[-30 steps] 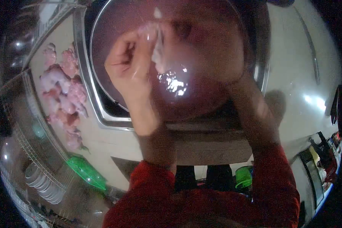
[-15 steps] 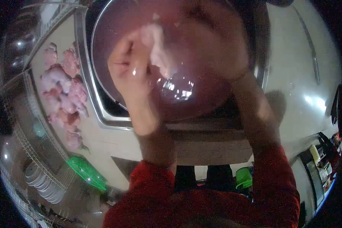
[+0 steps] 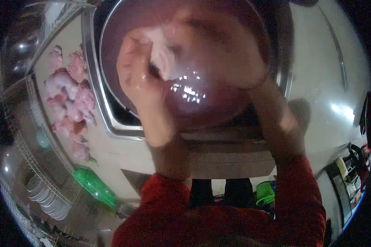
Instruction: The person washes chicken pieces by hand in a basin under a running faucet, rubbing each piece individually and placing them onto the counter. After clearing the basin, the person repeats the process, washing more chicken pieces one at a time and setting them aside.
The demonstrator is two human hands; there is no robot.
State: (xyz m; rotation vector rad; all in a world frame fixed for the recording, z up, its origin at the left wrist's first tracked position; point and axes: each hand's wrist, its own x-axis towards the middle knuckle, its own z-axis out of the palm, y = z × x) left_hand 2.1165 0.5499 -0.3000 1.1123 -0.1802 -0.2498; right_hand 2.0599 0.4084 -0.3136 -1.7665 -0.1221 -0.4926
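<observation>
A round basin [image 3: 104,76] of cloudy pinkish water sits in the metal-rimmed sink. Over the water, my left hand [image 3: 138,70] is closed around a pale piece of raw meat [image 3: 164,59], which looks like chicken. My right hand [image 3: 222,45] reaches across from the right, its fingers near the upper end of that piece. Motion smears the right hand, and I cannot make out whether its fingers touch or grip the meat. Bright reflections lie on the water below the piece.
Several raw chicken pieces [image 3: 72,96] lie on the counter left of the sink [image 3: 107,119]. A green basket [image 3: 94,187] and a rack with stacked plates [image 3: 49,201] stand at lower left. A pale counter [image 3: 321,74] runs along the right, with a green container [image 3: 265,192] below.
The meat piece has shifted slightly left and up with my left hand. My right hand has moved left, closer to the piece.
</observation>
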